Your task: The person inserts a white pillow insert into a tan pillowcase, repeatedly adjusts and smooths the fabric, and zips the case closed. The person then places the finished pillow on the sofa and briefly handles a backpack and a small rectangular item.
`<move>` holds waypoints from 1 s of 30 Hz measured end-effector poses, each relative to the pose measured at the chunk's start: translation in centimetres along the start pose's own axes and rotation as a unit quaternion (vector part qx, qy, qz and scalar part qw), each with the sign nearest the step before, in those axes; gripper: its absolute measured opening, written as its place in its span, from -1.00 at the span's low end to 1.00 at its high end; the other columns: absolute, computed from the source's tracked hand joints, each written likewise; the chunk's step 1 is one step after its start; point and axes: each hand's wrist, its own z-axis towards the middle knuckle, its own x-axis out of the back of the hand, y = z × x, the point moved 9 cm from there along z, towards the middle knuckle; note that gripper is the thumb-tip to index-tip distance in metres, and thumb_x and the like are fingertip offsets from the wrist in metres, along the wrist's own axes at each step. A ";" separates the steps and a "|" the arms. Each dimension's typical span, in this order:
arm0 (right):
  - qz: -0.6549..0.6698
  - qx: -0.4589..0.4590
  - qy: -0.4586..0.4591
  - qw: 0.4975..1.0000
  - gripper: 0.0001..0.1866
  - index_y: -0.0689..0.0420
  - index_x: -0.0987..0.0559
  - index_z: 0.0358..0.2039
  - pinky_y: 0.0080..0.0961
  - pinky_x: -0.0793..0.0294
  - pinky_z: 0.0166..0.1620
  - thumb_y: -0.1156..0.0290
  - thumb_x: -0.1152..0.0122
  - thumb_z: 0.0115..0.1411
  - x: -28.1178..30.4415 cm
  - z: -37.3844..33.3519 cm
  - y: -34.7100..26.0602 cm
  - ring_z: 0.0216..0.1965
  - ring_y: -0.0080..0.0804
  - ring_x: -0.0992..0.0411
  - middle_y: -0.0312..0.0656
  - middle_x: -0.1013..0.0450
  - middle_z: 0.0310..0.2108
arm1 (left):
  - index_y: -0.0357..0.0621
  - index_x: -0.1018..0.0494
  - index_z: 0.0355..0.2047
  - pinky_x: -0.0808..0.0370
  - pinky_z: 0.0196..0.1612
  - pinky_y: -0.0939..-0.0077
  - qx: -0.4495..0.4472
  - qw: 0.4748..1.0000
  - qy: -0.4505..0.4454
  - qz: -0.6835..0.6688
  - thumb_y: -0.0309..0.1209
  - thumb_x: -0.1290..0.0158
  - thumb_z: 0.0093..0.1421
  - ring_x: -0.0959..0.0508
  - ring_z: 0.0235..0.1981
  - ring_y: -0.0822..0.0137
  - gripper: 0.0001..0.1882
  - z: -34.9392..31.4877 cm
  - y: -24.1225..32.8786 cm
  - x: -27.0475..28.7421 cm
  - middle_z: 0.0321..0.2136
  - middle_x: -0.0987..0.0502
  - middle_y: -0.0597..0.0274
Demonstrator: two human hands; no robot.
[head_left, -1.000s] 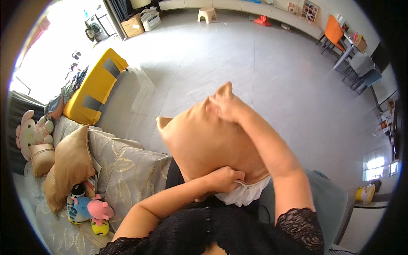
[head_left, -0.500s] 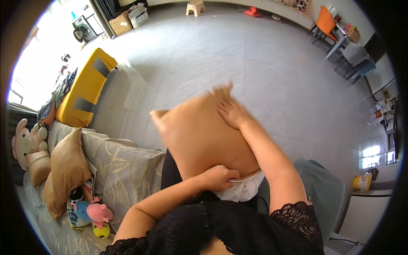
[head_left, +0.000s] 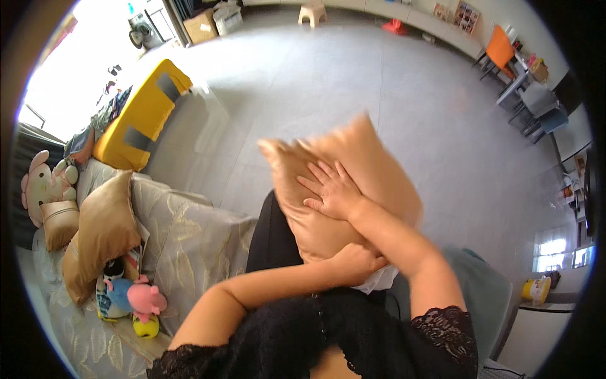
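Observation:
A shiny tan cushion rests on my lap, tilted up, with two pointed corners at its far side. My right hand lies spread on its face, fingers apart, and the fabric creases around it. At the near edge my left hand is closed on the cushion, its fingertips partly hidden. White cloth shows just below that hand, at the cushion's near edge; how the two join is hidden.
On the patterned sofa to my left lie another tan cushion, a small cushion, a pink plush toy and a white plush rabbit. A yellow-covered piece of furniture stands beyond. Orange chair far right.
My right hand has slid from the cushion's far right corner toward the middle of its face, now pressing flat. The cushion has turned and its far side has creased. My left hand keeps its hold.

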 end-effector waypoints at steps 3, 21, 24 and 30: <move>-0.005 -0.062 -0.063 0.996 -0.29 -0.24 -0.21 0.32 0.13 0.33 0.36 -0.25 0.13 0.22 0.8 2.5 2.2 0.41 -0.07 0.16 -0.05 0.03 0.38 | 0.02 -0.56 -0.19 -0.54 -0.44 0.18 0.117 0.983 -0.140 -0.004 -0.41 -0.03 0.00 -0.60 -0.49 0.08 -0.69 1.8 -3.7 0.8 -0.38 -0.60 0.10; 0.302 -0.152 0.245 0.909 -0.36 0.11 -0.40 0.17 -0.29 -0.23 0.23 -0.02 -0.19 0.19 14.6 -11.8 6.6 0.21 -0.23 -0.28 -0.06 -0.38 0.14 | -0.10 -0.58 -0.20 -0.54 -0.33 0.35 0.199 0.949 0.094 -0.227 -0.48 -0.10 0.07 -0.62 -0.43 0.18 -0.75 -0.5 -7.2 8.6 -0.37 -0.63 0.06; 0.247 -0.185 0.342 0.888 -0.25 0.16 -0.35 0.20 -0.17 -0.26 0.19 0.01 -0.31 0.10 14.4 -20.4 7.4 0.23 -0.04 -0.22 0.03 -0.25 0.22 | -0.25 -0.55 -0.15 -0.46 -0.28 0.60 0.301 0.901 0.171 -0.261 -0.49 -0.15 0.15 -0.51 -0.38 0.53 -0.76 -1.2 -9.5 14.3 -0.40 -0.62 0.27; -0.067 -0.009 0.294 0.953 -0.28 -0.36 -0.37 0.19 0.06 -0.09 0.24 -0.09 -0.34 -0.03 8.4 -19.6 -3.8 0.31 0.13 0.00 -0.13 -0.06 0.33 | -0.39 -0.55 -0.19 -0.46 -0.26 0.62 0.256 0.868 0.196 -0.377 -0.48 -0.16 0.16 -0.50 -0.36 0.52 -0.76 0.5 -9.8 21.0 -0.39 -0.60 0.23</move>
